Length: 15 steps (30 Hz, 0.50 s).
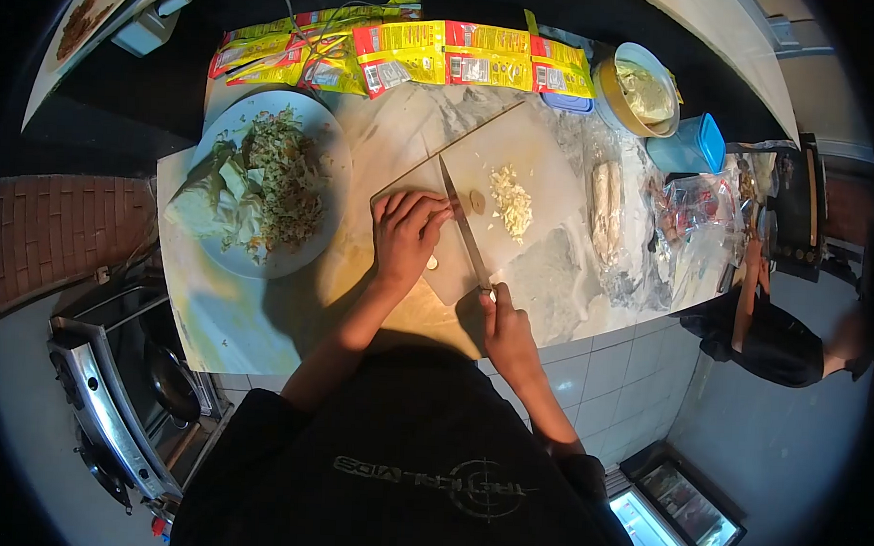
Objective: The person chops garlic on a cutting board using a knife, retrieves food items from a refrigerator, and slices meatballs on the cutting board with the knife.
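Observation:
My right hand (pixel 510 338) is wrapped around the handle of a kitchen knife (pixel 470 234), whose blade points away from me across the white cutting board (pixel 549 161). Close to the left of the blade, my left hand (pixel 407 235) rests on the board with its fingers bent together. Whatever is under those fingertips is hidden. A small pile of chopped pale pieces, looking like garlic (pixel 511 200), lies right of the knife. Between pile and blade sits a brownish slice (pixel 477 201). One pale round piece (pixel 432 263) lies beside my left wrist.
A large plate (pixel 333 173) of shredded vegetables stands at left. Yellow-red packets (pixel 401 55) line the back. At right are a bowl (pixel 616 98), a blue container (pixel 690 145), a wrapped roll (pixel 607 212) and plastic bags (pixel 699 210). Another person (pixel 762 332) works at far right.

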Motion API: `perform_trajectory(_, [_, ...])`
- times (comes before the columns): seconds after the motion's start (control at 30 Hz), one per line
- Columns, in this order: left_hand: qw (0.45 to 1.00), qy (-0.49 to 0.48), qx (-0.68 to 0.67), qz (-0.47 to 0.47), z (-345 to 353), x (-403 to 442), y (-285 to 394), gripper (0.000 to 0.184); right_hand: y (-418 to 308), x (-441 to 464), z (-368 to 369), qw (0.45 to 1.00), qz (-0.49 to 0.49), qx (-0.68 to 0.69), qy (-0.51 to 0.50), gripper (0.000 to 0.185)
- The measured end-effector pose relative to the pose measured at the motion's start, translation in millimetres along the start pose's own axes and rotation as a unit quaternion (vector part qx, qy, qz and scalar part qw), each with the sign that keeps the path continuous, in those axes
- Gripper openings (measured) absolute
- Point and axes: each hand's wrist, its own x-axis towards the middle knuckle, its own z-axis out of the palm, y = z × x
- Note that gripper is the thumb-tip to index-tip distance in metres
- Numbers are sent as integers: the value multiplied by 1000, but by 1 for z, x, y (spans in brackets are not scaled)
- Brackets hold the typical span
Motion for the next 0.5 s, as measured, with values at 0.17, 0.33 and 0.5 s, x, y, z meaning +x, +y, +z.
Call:
perform_trajectory(0.17, [1000,-6,4,-3,1,0,-1,8,-2,0,2,999,42,5,-20,26])
perform_trajectory(0.33, [1000,0,-1,-2,1,2,0,7,0,0,5,999,37,7,-14,25])
perform_trajectory(0.5, [1000,-3,-2,-8,2,1,0,7,-5,-1,2,998,55,6,-18,24])
